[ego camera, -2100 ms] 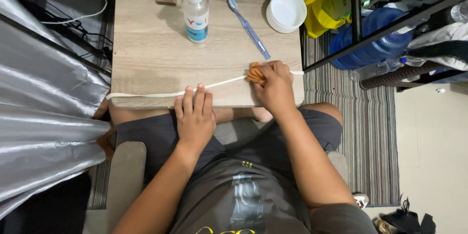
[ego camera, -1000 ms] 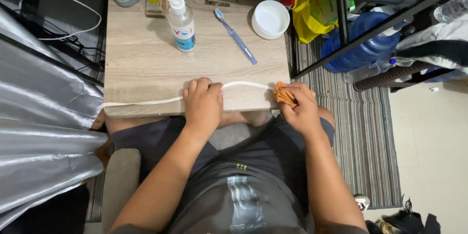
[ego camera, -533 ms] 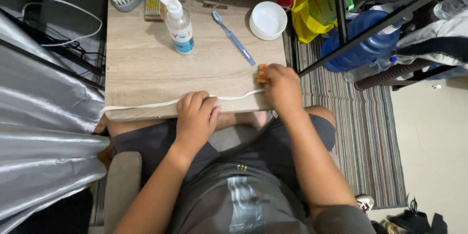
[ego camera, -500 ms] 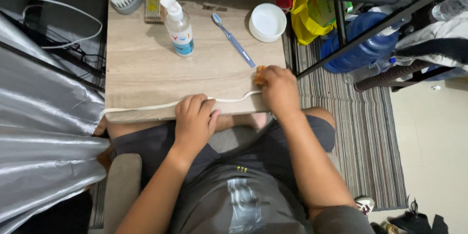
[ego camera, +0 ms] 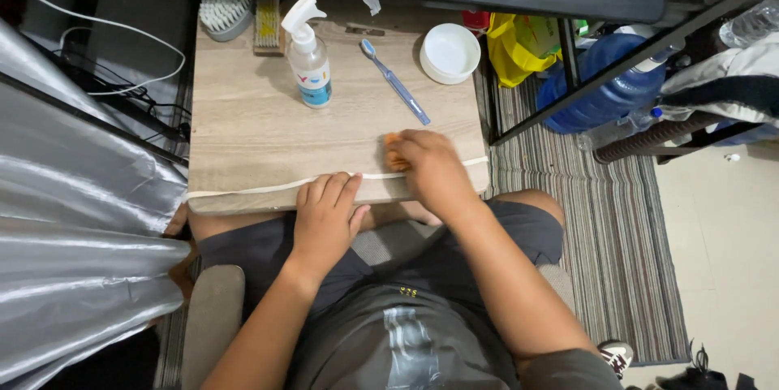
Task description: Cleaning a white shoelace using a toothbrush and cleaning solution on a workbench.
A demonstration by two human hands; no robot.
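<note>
Orange cloth (ego camera: 393, 151) sat bunched under the right hand (ego camera: 432, 169), fingers curled closed over it at the frame's centre on the wooden table (ego camera: 260, 126), while the left hand (ego camera: 326, 213) lay flat and empty on the near edge, pinning the white cord (ego camera: 243, 189); a wider sweep might well knock the blue toothbrush (ego camera: 397, 83) or spray bottle (ego camera: 309, 65).

left hand (ego camera: 324, 215) lies flat, fingers forward; right hand (ego camera: 434, 167) curled, palm down.

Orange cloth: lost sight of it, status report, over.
Right hand closed over orange cloth, pressing it on wooden board. Left hand flat on board's near edge. Toothbrush close behind.
</note>
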